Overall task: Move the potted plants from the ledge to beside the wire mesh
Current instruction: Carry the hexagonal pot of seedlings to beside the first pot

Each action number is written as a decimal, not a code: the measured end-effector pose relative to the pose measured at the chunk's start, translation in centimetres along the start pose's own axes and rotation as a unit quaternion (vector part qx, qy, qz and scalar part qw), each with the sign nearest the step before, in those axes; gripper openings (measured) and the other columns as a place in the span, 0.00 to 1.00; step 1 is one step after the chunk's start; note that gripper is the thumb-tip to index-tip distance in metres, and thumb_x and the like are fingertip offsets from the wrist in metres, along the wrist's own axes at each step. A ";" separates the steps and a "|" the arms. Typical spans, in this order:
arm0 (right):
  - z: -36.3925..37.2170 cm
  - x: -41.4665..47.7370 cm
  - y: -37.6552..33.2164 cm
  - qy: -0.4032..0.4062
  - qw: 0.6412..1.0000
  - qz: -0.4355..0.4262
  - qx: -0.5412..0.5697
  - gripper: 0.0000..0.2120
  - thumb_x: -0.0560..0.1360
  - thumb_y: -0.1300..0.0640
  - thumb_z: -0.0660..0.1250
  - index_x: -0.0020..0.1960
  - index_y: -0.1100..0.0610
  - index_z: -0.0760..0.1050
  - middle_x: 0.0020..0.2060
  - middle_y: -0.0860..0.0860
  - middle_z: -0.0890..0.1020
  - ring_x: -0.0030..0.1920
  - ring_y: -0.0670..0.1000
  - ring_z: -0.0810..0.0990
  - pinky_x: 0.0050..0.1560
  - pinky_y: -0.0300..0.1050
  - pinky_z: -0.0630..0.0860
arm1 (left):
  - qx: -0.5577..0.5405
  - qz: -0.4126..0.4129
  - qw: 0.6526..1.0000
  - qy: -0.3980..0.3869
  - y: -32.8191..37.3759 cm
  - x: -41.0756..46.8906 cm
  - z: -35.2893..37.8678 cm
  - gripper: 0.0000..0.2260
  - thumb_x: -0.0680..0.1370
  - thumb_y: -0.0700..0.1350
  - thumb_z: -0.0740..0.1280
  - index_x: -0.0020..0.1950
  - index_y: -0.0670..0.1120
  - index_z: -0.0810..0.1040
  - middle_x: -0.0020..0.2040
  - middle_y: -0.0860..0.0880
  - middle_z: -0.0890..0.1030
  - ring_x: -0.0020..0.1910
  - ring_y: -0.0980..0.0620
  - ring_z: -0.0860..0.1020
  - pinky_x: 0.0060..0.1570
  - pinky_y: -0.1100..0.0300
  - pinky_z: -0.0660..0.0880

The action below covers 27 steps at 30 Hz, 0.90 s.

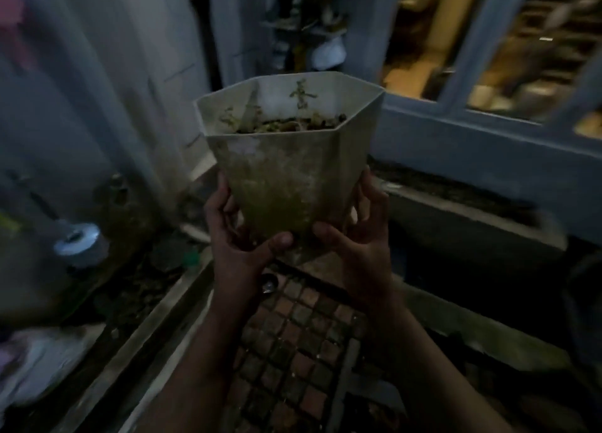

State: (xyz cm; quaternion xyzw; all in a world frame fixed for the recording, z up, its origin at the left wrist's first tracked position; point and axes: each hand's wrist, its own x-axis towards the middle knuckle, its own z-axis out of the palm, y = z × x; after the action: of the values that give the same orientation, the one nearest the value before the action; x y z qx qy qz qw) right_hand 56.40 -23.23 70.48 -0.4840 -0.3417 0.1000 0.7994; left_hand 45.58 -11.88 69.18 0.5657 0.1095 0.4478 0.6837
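Observation:
A white hexagonal plant pot (288, 169), stained green low on its sides, is held up in the air at the middle of the view. Soil and a few thin green sprigs show inside its rim. My left hand (242, 237) grips the pot's lower left side with the thumb across the front. On the lower right side my right hand (356, 234) clasps it. Below the pot lies a wire mesh (293, 341) of dark square cells over reddish tiles. A concrete ledge (469, 211) runs along the wall at the right.
A blue-grey wall and a window frame (469, 74) stand behind the ledge. At the left are a pale round container (78, 243), dark debris on the ground and a light bundle (42, 361). A concrete kerb (153, 335) borders the mesh on the left. The picture is dim and blurred.

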 end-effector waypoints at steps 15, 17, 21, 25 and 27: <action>-4.9 -22.0 -18.7 0.398 0.872 -0.142 -0.246 0.38 0.66 0.48 0.80 0.71 0.45 0.68 0.76 0.51 0.67 0.71 0.43 0.72 0.61 0.39 0.76 | -0.161 -0.101 0.885 -0.425 4.8 -13.9 13.0 0.47 0.65 0.47 0.82 0.77 0.56 0.61 0.75 0.44 0.69 0.70 0.45 0.76 0.57 0.46 0.81; -5.6 -25.2 -20.9 0.438 0.844 -0.160 -0.267 0.37 0.65 0.44 0.80 0.70 0.41 0.69 0.75 0.50 0.69 0.71 0.43 0.73 0.60 0.39 0.76 | -0.175 -0.118 0.861 -0.463 5.3 -16.8 15.0 0.49 0.64 0.49 0.84 0.78 0.58 0.60 0.76 0.47 0.69 0.71 0.45 0.75 0.58 0.44 0.81; -7.4 -32.2 -24.6 0.502 0.789 -0.181 -0.304 0.33 0.68 0.42 0.78 0.70 0.35 0.69 0.73 0.41 0.71 0.72 0.44 0.72 0.61 0.38 0.77 | -0.209 -0.149 0.807 -0.532 6.1 -23.4 19.2 0.50 0.62 0.52 0.85 0.78 0.60 0.61 0.72 0.52 0.72 0.69 0.49 0.76 0.54 0.52 0.82; -9.5 -39.4 -28.4 0.553 0.742 -0.180 -0.334 0.32 0.70 0.44 0.75 0.71 0.38 0.66 0.72 0.30 0.68 0.72 0.39 0.69 0.62 0.37 0.75 | -0.208 -0.137 0.758 -0.603 7.8 -31.4 23.0 0.51 0.64 0.50 0.83 0.80 0.61 0.57 0.74 0.52 0.69 0.71 0.50 0.74 0.56 0.57 0.81; -10.8 -42.9 -30.6 0.580 0.723 -0.184 -0.328 0.33 0.69 0.43 0.76 0.70 0.37 0.67 0.72 0.33 0.69 0.72 0.40 0.69 0.64 0.40 0.76 | -0.216 -0.145 0.740 -0.620 8.9 -35.4 25.0 0.51 0.64 0.50 0.83 0.79 0.62 0.57 0.75 0.50 0.68 0.72 0.48 0.73 0.59 0.50 0.81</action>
State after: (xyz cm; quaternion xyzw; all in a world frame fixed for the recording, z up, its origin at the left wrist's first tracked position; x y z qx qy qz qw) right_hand 26.03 -67.55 73.74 -0.6069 0.0946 -0.4677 0.6356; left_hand 37.30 -55.14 72.67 0.5325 -0.3576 -0.0945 0.7613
